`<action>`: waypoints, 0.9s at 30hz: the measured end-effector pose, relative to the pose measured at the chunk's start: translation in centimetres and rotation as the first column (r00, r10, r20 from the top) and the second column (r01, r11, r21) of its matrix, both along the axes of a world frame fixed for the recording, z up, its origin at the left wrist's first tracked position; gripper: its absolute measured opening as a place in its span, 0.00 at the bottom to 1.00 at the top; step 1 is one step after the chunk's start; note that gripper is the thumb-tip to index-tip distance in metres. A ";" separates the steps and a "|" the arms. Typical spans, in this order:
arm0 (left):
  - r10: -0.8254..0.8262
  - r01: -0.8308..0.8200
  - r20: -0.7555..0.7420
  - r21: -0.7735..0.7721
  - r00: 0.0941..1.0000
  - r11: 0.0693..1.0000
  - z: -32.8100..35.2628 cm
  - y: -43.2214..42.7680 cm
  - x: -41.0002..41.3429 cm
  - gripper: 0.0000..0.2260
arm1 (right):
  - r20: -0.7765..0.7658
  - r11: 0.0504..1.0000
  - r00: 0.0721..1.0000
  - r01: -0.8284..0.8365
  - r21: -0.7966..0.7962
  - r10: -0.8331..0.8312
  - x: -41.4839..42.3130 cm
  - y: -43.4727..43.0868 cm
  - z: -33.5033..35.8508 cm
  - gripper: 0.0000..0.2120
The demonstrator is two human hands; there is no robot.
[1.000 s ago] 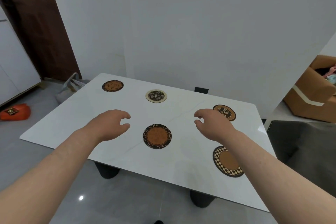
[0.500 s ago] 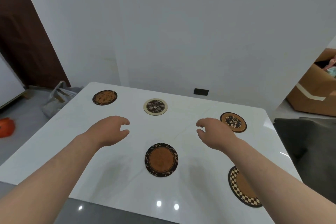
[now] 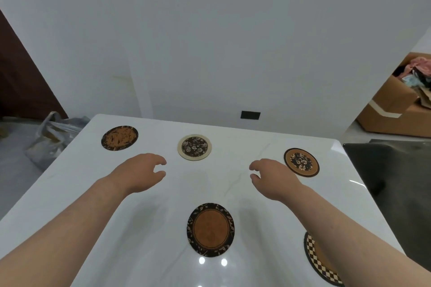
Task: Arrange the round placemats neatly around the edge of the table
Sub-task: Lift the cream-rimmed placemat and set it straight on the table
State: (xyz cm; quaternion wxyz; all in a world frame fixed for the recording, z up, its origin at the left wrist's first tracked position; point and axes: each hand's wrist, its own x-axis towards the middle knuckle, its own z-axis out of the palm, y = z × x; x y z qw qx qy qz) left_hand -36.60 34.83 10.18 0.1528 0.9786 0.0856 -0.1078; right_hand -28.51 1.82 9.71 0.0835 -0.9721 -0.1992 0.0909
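Note:
Several round placemats lie on the white marble table [image 3: 77, 177]. An orange-and-black mat [image 3: 119, 138] sits far left, a cream-rimmed floral mat [image 3: 194, 147] far centre, and a brown floral mat [image 3: 301, 162] far right. A brown mat with a black leaf rim [image 3: 210, 229] lies near the centre. A checker-rimmed mat [image 3: 313, 261] at the near right is partly hidden by my right forearm. My left hand [image 3: 140, 173] and my right hand [image 3: 271, 176] hover above the table's middle, fingers curled and apart, holding nothing.
A white wall stands just behind the table. A plastic bag [image 3: 50, 137] lies on the floor at the left. A cardboard box [image 3: 394, 109] of clothes stands at the far right, and a dark cushion [image 3: 396, 170] lies beside the table's right edge.
The view has moved closer to the table, so the mats look larger and lower. Both hands stay above the middle, holding nothing.

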 end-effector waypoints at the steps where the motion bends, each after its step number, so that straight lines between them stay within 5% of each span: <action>1: -0.008 0.008 -0.005 0.000 1.000 1.000 -0.1 0.4 0.7 0.18 | -0.009 1.000 1.000 0.007 0.000 -0.007 0.4 0.4 -0.2 0.17; 27: -0.177 0.154 -0.194 -0.132 0.965 0.979 -10.9 12.4 16.4 0.18 | -0.101 0.956 0.951 0.288 -0.053 -0.292 10.5 10.8 -8.5 0.17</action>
